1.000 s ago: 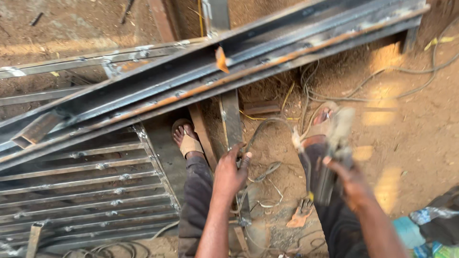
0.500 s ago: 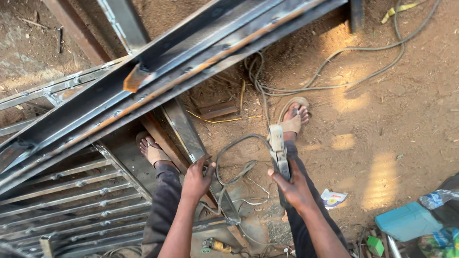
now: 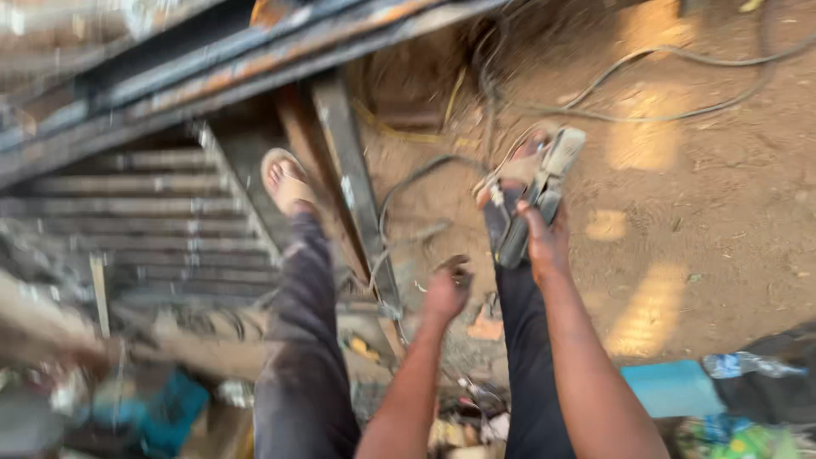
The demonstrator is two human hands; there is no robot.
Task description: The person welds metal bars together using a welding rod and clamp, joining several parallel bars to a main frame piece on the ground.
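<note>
My right hand (image 3: 544,242) grips an angle grinder (image 3: 535,200) with a pale head, held over my right leg and pointing away from me. Its cable (image 3: 425,183) loops across the dirt. My left hand (image 3: 448,289) hangs between my knees with fingers loosely curled, close to a slanted steel bar (image 3: 353,187); whether it touches anything I cannot tell. My feet in sandals (image 3: 285,178) rest by the metalwork. The picture is blurred by motion.
Long steel channels (image 3: 212,76) cross the top left. A welded metal grille (image 3: 144,221) lies on the left. Bare dirt ground (image 3: 697,212) spreads to the right, with a blue box (image 3: 671,387) and clutter near the bottom edge.
The view has swung down and left, blurring. My right hand with the grinder has risen slightly; my left hand has come off the bar area and hangs lower between my knees.
</note>
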